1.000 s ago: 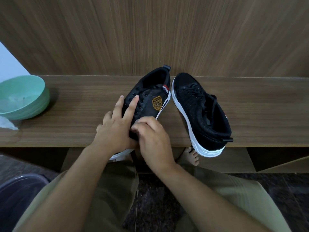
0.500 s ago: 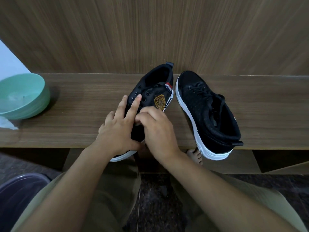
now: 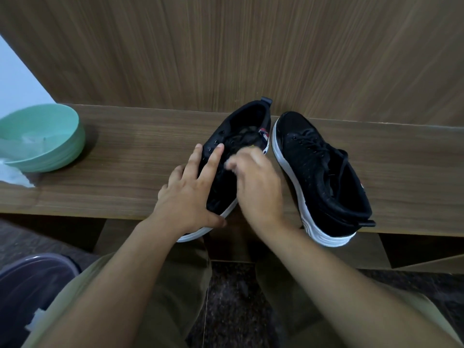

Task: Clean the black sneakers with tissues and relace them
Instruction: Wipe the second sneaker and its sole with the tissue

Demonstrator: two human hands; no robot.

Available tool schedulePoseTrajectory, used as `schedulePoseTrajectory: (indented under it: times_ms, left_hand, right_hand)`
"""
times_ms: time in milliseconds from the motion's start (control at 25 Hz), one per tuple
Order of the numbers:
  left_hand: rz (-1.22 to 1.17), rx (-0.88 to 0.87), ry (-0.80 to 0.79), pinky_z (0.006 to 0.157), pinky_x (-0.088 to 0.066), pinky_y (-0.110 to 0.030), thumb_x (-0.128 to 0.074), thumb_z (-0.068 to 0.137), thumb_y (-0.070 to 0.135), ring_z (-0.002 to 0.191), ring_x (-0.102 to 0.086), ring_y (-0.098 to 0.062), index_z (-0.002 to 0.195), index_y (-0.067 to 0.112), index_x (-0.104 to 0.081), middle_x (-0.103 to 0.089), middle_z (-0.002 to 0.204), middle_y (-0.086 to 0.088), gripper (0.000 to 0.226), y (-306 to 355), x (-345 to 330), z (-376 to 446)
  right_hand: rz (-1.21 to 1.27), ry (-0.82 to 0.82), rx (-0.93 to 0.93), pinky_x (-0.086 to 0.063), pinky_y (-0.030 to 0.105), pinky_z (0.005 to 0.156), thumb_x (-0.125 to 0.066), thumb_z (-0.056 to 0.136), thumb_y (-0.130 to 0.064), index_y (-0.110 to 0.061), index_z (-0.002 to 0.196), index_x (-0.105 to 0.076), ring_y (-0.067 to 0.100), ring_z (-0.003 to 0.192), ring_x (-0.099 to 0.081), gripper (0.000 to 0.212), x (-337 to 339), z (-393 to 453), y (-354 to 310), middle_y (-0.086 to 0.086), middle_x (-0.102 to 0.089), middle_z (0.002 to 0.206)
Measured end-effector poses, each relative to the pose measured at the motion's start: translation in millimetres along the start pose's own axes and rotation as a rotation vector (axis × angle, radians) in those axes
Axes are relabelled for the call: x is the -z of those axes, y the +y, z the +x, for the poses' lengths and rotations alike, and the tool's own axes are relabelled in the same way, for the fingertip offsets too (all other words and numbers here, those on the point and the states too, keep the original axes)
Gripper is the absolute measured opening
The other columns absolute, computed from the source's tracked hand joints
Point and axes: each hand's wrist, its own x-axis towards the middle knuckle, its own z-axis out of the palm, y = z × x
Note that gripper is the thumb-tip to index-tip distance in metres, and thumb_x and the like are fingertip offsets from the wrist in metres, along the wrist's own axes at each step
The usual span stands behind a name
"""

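- My left hand lies on the near sneaker, fingers straight over the eyelets, thumb against the white sole.
- My right hand sits over the same shoe's tongue, fingers curled; it is blurred, something pale shows at the fingertips, and I cannot tell whether it grips anything.
- A green bowl stands well apart at the shelf's left end, with a white tissue just beside it.
- A dark bin sits on the floor, lower left.
- The near sneaker's heel points to the wall, its toe towards me and over the shelf edge.
- The second sneaker, just beside it, runs the opposite way, heel towards me.
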Motion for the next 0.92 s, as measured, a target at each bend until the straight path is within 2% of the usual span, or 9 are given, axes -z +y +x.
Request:
schedulePoseTrajectory:
  times_ms: [80, 160, 320, 440, 560, 640, 800, 880, 920]
  left_hand:
    - [-0.012, 0.000, 0.010, 0.102, -0.032, -0.055, -0.082, 0.055, 0.046, 0.140, -0.009, -0.032, 0.129, 0.055, 0.031, 0.022, 0.153, 0.012, 0.136, -1, -1, 0]
    - [-0.015, -0.001, 0.018, 0.101, -0.032, -0.054, -0.081, 0.056, 0.045, 0.139, -0.010, -0.032, 0.130, 0.055, 0.031, 0.021, 0.153, 0.011, 0.134, -1, -1, 0]
    - [0.005, -0.012, 0.022, 0.102, -0.031, -0.054, -0.082, 0.055, 0.048, 0.140, -0.010, -0.031, 0.131, 0.053, 0.031, 0.021, 0.154, 0.010, 0.136, 0, 0, -1]
    - [0.010, 0.020, 0.014, 0.104, -0.030, -0.054, -0.083, 0.054, 0.049, 0.141, -0.009, -0.032, 0.131, 0.051, 0.031, 0.022, 0.154, 0.010, 0.138, 2, 0, 1]
    - [0.009, 0.022, 0.036, 0.104, -0.030, -0.054, -0.083, 0.053, 0.050, 0.141, -0.009, -0.032, 0.132, 0.051, 0.031, 0.021, 0.154, 0.009, 0.138, 4, -1, 1]
    - [0.004, 0.018, 0.051, 0.103, -0.031, -0.054, -0.083, 0.053, 0.049, 0.140, -0.011, -0.033, 0.132, 0.051, 0.030, 0.020, 0.155, 0.008, 0.138, 3, -2, 0]
    - [-0.017, 0.019, 0.055, 0.103, -0.028, -0.057, -0.083, 0.052, 0.049, 0.140, -0.011, -0.032, 0.131, 0.052, 0.030, 0.018, 0.155, 0.010, 0.138, 0, -2, 2]
    - [0.025, 0.074, 0.040, 0.107, -0.014, -0.063, -0.082, 0.053, 0.050, 0.143, -0.003, -0.029, 0.130, 0.051, 0.034, 0.018, 0.155, 0.015, 0.139, -6, 4, 4]
    - [0.070, 0.120, 0.047, 0.106, -0.005, -0.066, -0.080, 0.057, 0.049, 0.144, 0.003, -0.027, 0.129, 0.050, 0.036, 0.017, 0.154, 0.017, 0.137, -13, 8, 4]
  right_hand:
    - [0.038, -0.066, 0.028, -0.040, 0.016, 0.069, -0.049, 0.083, -0.012, -0.012, 0.083, -0.064, 0.009, 0.087, -0.052, 0.015, 0, -30, -6, -0.003, -0.057, 0.095]
    - [0.119, -0.077, -0.031, -0.042, 0.016, 0.070, -0.044, 0.083, -0.014, -0.013, 0.080, -0.064, 0.006, 0.087, -0.052, 0.020, -1, -47, -11, -0.006, -0.053, 0.094]
    - [0.146, 0.055, -0.247, -0.031, -0.003, 0.074, -0.053, 0.082, 0.005, -0.013, 0.082, -0.064, -0.013, 0.086, -0.047, 0.020, -6, -28, -2, -0.010, -0.044, 0.095]
    - [0.157, 0.149, -0.478, -0.027, -0.006, 0.070, -0.053, 0.084, 0.008, -0.015, 0.082, -0.062, 0.005, 0.084, -0.050, 0.024, -7, 7, 13, -0.002, -0.047, 0.098]
    - [0.219, 0.187, -0.581, -0.029, -0.004, 0.068, -0.052, 0.086, 0.006, -0.013, 0.086, -0.062, 0.007, 0.084, -0.046, 0.021, -8, 20, 19, 0.005, -0.051, 0.105]
    - [0.199, 0.121, -0.615, -0.032, 0.005, 0.069, -0.052, 0.087, 0.003, -0.015, 0.087, -0.062, 0.009, 0.085, -0.049, 0.020, -5, 13, 16, 0.004, -0.054, 0.104]
    - [0.213, -0.158, -0.635, -0.039, 0.022, 0.078, -0.055, 0.087, -0.001, -0.024, 0.083, -0.057, 0.010, 0.091, -0.049, 0.023, 0, -26, -6, -0.001, -0.053, 0.102]
    - [0.266, -0.269, -0.579, -0.042, 0.019, 0.082, -0.058, 0.083, 0.000, -0.026, 0.079, -0.060, 0.009, 0.090, -0.053, 0.025, 1, -41, -24, 0.001, -0.059, 0.100]
    - [0.292, -0.316, -0.544, -0.041, 0.010, 0.077, -0.058, 0.083, -0.002, -0.027, 0.077, -0.061, 0.006, 0.087, -0.054, 0.026, 1, -43, -32, 0.000, -0.061, 0.099]
